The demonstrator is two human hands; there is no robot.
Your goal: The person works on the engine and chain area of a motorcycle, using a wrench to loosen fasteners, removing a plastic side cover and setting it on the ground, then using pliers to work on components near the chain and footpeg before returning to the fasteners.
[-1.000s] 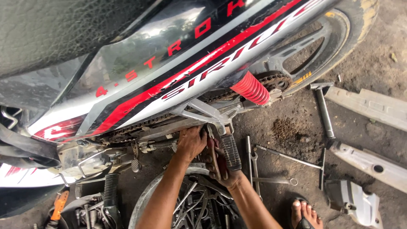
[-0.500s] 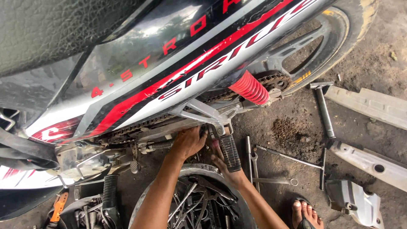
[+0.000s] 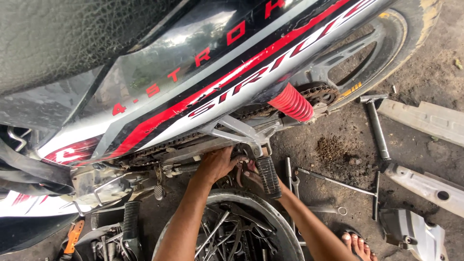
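The left hand presses, fingers curled, against the grimy underside of the motorcycle frame, just beside a coiled spring. The right hand (largely hidden) reaches up behind the black ribbed footpeg, which hangs tilted from its silver bracket below the drive chain.
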